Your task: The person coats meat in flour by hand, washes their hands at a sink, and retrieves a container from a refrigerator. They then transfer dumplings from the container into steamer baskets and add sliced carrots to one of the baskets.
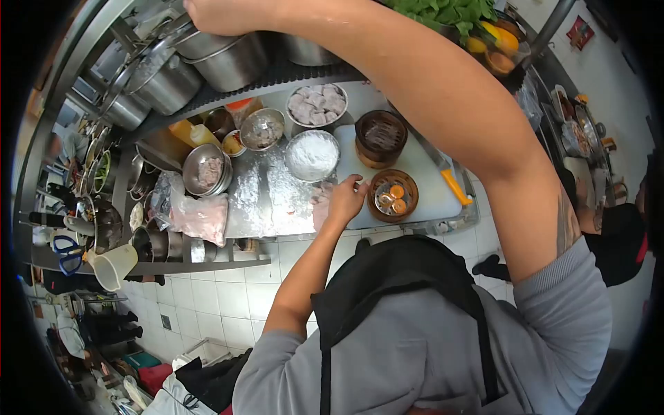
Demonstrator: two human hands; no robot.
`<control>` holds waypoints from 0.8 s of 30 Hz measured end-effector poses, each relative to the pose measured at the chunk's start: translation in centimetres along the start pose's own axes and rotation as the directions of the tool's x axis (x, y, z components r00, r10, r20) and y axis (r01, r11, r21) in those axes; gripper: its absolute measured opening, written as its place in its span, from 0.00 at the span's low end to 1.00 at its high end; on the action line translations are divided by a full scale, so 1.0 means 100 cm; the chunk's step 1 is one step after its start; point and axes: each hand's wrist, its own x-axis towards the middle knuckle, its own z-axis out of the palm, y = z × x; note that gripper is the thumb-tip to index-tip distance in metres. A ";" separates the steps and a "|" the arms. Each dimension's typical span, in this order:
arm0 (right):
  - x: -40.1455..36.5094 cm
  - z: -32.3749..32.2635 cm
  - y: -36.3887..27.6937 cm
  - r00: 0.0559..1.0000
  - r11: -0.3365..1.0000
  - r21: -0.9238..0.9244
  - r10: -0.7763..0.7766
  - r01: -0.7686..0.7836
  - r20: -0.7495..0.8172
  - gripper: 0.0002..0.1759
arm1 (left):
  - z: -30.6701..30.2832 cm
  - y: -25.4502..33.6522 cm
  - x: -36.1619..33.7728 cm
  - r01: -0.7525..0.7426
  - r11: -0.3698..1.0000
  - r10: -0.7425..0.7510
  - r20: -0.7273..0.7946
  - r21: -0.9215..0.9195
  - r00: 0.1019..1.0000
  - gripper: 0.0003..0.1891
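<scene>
My left hand (pixel 348 200) rests by the cutting board, its fingers loosely curled and apart, with nothing visible in them. Just right of it stands a small round bamboo steamer (pixel 373 206) holding several orange-topped pieces. Behind that is a second, dark bamboo steamer (pixel 381 135). Across the view reaches my right arm, and my right hand (pixel 220 15) is over the steel pots on the upper shelf, near a pot (pixel 232 66). The frame's top edge cuts this hand off and its fingers are hidden. Pinkish meat (pixel 321 206) lies beside my left wrist.
A bowl of white powder (pixel 312 155), a bowl of pale floured pieces (pixel 317 105) and steel bowls (pixel 205 170) stand on the floured counter. A yellow-handled knife (pixel 453 183) lies on the white cutting board (pixel 429 207). A bag of meat (pixel 200 218) sits left. Other people work nearby.
</scene>
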 end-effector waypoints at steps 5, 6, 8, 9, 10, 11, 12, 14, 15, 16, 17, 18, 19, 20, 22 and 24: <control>-0.077 -0.008 0.003 0.980 0.952 0.249 -0.154 0.181 -0.123 0.11 | 0.029 -0.010 0.010 -0.024 0.955 -0.024 0.158 0.296 0.987 0.22; -0.104 -0.012 0.007 0.990 0.934 0.327 -0.134 0.141 -0.044 0.11 | 0.030 -0.010 0.014 -0.028 0.940 -0.030 0.164 0.341 0.986 0.21; -0.171 -0.012 0.024 0.983 0.894 0.447 -0.083 0.000 0.165 0.12 | 0.029 -0.015 0.018 -0.035 0.909 -0.030 0.149 0.416 0.988 0.18; -0.210 -0.007 0.033 0.956 0.864 0.473 0.035 -0.176 0.291 0.12 | 0.021 -0.022 0.023 -0.036 0.895 -0.020 0.120 0.445 0.993 0.17; -0.256 0.003 0.051 0.874 0.860 0.385 0.131 -0.335 0.468 0.14 | 0.012 -0.029 0.028 -0.036 0.879 -0.007 0.090 0.475 0.996 0.17; -0.302 0.017 0.061 0.859 0.772 0.438 0.264 -0.461 0.439 0.12 | 0.002 -0.035 0.031 -0.052 0.882 0.002 0.107 0.468 0.994 0.17; -0.352 0.028 0.074 0.745 0.738 0.308 0.374 -0.600 0.553 0.13 | -0.007 -0.039 0.035 -0.064 0.886 0.012 0.116 0.459 0.993 0.17; -0.418 0.053 0.082 0.600 0.670 0.125 0.546 -0.732 0.585 0.17 | -0.018 -0.033 0.041 -0.059 0.885 -0.007 0.141 0.462 0.990 0.18; -0.442 0.065 0.078 0.592 0.652 0.089 0.611 -0.753 0.525 0.19 | -0.026 -0.020 0.041 -0.044 0.879 -0.036 0.158 0.475 0.987 0.18; -0.447 0.065 0.073 0.577 0.627 0.057 0.674 -0.777 0.461 0.22 | -0.028 -0.011 0.041 -0.030 0.871 -0.067 0.177 0.491 0.982 0.19; -0.449 0.068 0.073 0.552 0.621 0.011 0.689 -0.784 0.469 0.23 | -0.025 -0.007 0.043 -0.036 0.880 -0.026 0.123 0.474 0.992 0.19; -0.447 0.079 0.073 0.527 0.614 -0.036 0.704 -0.788 0.475 0.25 | -0.021 -0.004 0.047 -0.045 0.889 0.016 0.066 0.455 0.998 0.19; -0.440 0.085 0.071 0.500 0.605 -0.082 0.720 -0.792 0.480 0.26 | -0.017 0.000 0.049 -0.055 0.898 0.055 0.011 0.437 0.998 0.20; -0.440 0.093 0.070 0.552 0.635 -0.043 0.701 -0.772 0.451 0.24 | -0.015 0.007 0.053 -0.050 0.919 0.055 -0.002 0.392 0.998 0.20; -0.443 0.110 0.078 0.596 0.671 -0.024 0.674 -0.741 0.436 0.21 | -0.009 0.020 0.060 -0.032 0.956 0.043 -0.032 0.293 0.999 0.20; -0.449 0.119 0.087 0.655 0.701 0.021 0.655 -0.713 0.376 0.18 | -0.004 0.023 0.061 -0.068 0.973 0.091 -0.095 0.220 0.991 0.17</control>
